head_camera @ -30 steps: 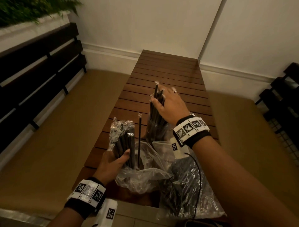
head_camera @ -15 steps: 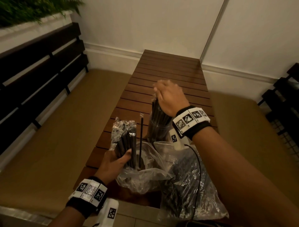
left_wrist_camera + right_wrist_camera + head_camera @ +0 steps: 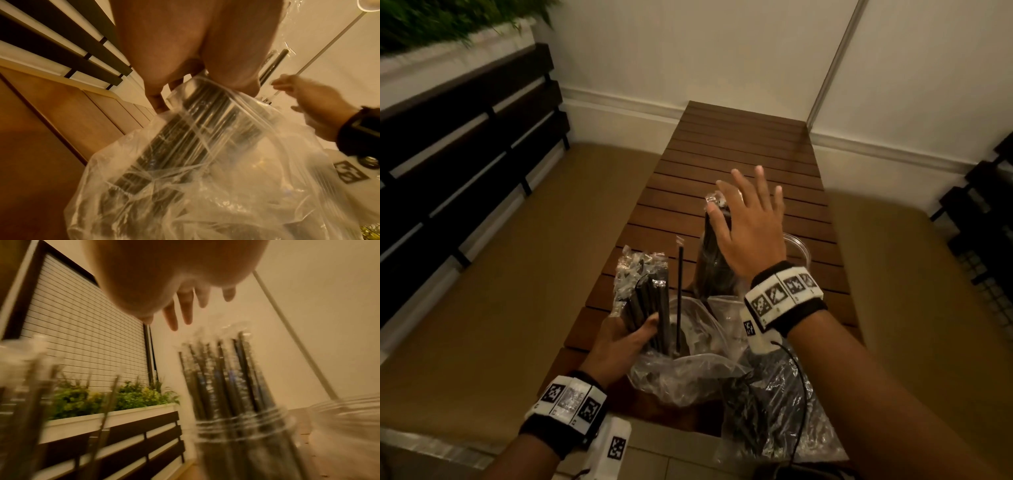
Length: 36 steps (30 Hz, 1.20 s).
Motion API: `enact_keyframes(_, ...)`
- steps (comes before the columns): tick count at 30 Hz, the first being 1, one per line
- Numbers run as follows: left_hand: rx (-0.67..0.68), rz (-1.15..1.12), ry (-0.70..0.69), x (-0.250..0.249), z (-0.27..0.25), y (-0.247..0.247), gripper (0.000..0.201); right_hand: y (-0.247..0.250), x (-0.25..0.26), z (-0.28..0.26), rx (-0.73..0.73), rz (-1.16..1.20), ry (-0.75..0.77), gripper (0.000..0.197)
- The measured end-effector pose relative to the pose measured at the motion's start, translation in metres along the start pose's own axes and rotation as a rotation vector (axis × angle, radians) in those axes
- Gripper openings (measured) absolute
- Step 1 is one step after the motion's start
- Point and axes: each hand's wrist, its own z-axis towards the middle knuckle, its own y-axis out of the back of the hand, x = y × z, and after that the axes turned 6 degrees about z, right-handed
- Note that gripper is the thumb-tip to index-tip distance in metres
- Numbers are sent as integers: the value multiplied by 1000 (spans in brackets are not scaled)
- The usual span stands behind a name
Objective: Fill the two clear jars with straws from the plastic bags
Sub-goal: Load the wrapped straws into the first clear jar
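A clear jar (image 3: 710,274) packed with black wrapped straws (image 3: 222,369) stands on the wooden slatted table (image 3: 739,150). My right hand (image 3: 751,212) hovers just above the straw tops with its fingers (image 3: 186,311) straight and spread, holding nothing. Right of it only the rim of the second clear jar (image 3: 796,245) shows; that jar (image 3: 349,418) is blurred in the right wrist view. My left hand (image 3: 635,337) grips a bundle of straws (image 3: 649,301) that sticks up out of an open clear plastic bag (image 3: 688,373). One lone straw (image 3: 680,291) stands upright in that bag.
A second plastic bag (image 3: 780,414) of black straws lies at the table's near right corner, under my right forearm. Dark slatted bench backs (image 3: 465,144) run along the left, with a planter (image 3: 448,31) above. The wall closes off the table's far end.
My right hand has let go of the straws in the jar, lifted off them and spread its fingers. The left hand still holds its bundle in the bag.
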Motion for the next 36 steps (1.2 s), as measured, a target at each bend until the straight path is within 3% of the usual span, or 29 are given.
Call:
enact_keyframes(2, 0, 5, 3, 1, 0, 1, 22, 1, 21, -22, -139, 157, 68, 38)
enact_keyframes(3, 5, 8, 5, 0, -1, 1, 23, 0, 31, -34, -101, 283, 51, 41)
enact_keyframes(7, 1, 16, -21, -2, -1, 1, 14, -8, 52, -71, 379, 712, -195, 92)
enact_keyframes(8, -7, 36, -29, -2, -1, 2, 11, -11, 52, -74, 463, 752, -215, 103)
enact_keyframes(10, 12, 90, -70, 1, -2, 3, 26, -19, 50, -78, 544, 766, -215, 114)
enact_keyframes(12, 33, 80, -71, 2, -3, 2, 33, -27, 47, -82, 511, 784, -235, 107)
enact_keyframes(14, 74, 49, -76, 3, -4, 1, 45, -34, 46, -88, 454, 829, -245, 85)
enact_keyframes(17, 112, 6, -113, 4, -6, 1, 49, -43, 44, -96, 396, 794, -205, 49)
enact_keyframes(20, 122, -15, -119, 1, -10, 3, 53, -49, 42, -99, 412, 770, -205, 33)
enact_keyframes(24, 128, 1, -125, 2, -13, 4, 53, -50, 40, -103, 410, 794, -213, 35)
enact_keyframes(29, 113, 25, -130, 0, -12, 3, 49, -58, 39, -106, 382, 849, -256, 21)
enact_keyframes(33, 121, 14, -139, 2, -13, 4, 47, -61, 36, -107, 390, 823, -273, 37)
enact_keyframes(36, 128, -6, -113, 2, -12, 2, 28, -58, 36, -108, 394, 824, -267, 34)
